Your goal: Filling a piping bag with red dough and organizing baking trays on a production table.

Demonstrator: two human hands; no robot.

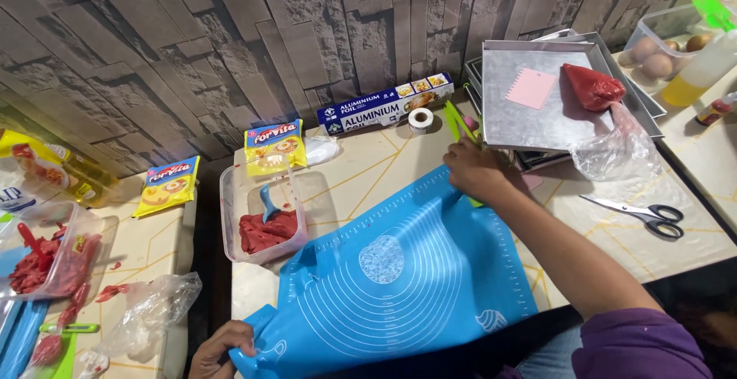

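Blue silicone baking mat [407, 271] lies diagonally across the worktop [368, 172], long axis running near-left to far-right, near edge drooping off the front. Left hand [219, 348] is closed, pinching the near-left corner; right hand [474, 172] presses the far-right corner, fingers curled — grip unclear. Mat is smooth, floppy, printed with white concentric circles.

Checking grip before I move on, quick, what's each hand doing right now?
Left hand: closed on the near corner of the blue silicone mat.
Right hand: pressing on the mat's far corner, fingers curled; grip cannot be told.
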